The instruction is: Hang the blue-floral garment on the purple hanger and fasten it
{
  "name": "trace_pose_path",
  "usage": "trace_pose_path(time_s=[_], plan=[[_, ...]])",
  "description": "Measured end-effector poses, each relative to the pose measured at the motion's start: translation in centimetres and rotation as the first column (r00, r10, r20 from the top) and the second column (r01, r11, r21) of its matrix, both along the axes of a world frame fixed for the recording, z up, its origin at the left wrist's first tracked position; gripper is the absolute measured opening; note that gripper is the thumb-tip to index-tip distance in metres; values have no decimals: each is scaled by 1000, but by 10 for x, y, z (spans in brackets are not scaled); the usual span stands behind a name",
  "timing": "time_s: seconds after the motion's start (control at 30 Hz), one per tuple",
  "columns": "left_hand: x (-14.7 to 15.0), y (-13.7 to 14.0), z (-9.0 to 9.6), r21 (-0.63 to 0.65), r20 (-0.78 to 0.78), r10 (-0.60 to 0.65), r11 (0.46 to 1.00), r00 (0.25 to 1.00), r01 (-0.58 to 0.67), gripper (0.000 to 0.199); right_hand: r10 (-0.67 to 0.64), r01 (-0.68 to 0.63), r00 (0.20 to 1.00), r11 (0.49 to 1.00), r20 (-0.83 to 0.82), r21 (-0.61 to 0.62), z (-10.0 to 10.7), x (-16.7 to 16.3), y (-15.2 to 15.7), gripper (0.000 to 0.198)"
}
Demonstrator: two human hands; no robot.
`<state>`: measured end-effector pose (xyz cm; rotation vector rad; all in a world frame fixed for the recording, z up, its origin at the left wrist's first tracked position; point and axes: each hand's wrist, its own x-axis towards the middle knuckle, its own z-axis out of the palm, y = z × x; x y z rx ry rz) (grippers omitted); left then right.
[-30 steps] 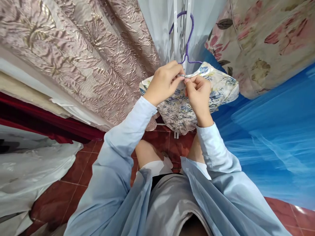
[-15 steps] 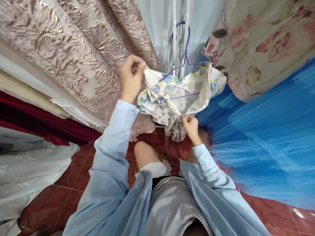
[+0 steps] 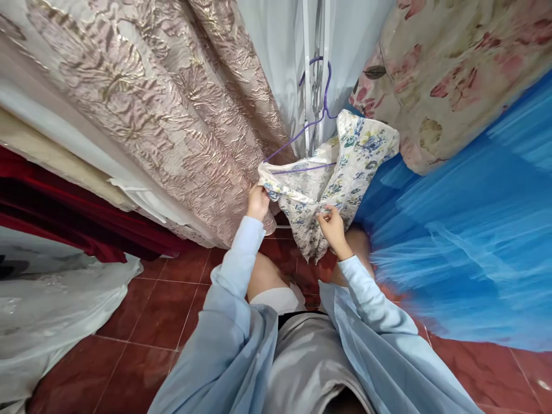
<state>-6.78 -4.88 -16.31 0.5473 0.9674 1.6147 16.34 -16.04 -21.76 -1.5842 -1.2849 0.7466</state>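
A white dress with blue and yellow flowers hangs on a purple hanger in front of me. At its left shoulder edge, my left hand is closed on the cloth, the fingertips partly behind the fabric. The hanger's left arm reaches down to that same shoulder. My right hand pinches the front of the dress near the middle, below the crossed neckline. The right shoulder of the dress covers the other end of the hanger.
White rack poles stand behind the hanger. A pink and gold brocade cloth hangs on the left, with dark red cloth beyond. Blue tulle and a floral fabric hang on the right. The floor is red tile.
My left hand has come down and right with the dress's left shoulder, which now sits over the hanger's end. The right shoulder lies smoother over the hanger. My right hand stays near the front.
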Motion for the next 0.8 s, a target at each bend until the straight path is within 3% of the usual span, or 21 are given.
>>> trace_pose_path(time_s=[0.17, 0.33, 0.5, 0.67, 0.73, 0.8], plan=[[18, -31, -23, 11, -83, -4, 1000, 996, 5, 7, 194, -185, 981, 963, -26, 194, 28, -18, 8, 54], [41, -57, -31, 198, -341, 57, 980, 938, 13, 13, 386, -429, 902, 841, 191, 329, 48, -36, 24, 81], [50, -75, -33, 320, -639, 138, 942, 757, 98, 25, 482, -530, 847, 793, 223, 301, 52, -48, 33, 76], [31, -82, -23, 177, -849, 77, 973, 523, 145, 27, 543, -601, 798, 753, 262, 269, 42, -47, 20, 61], [25, -84, -19, 99, -864, -20, 973, 502, 209, 30, 565, -624, 775, 756, 283, 200, 36, -44, 10, 57], [24, -87, -15, 83, -806, -97, 958, 584, 273, 36, 567, -615, 773, 780, 284, 119, 30, -40, 0, 56]])
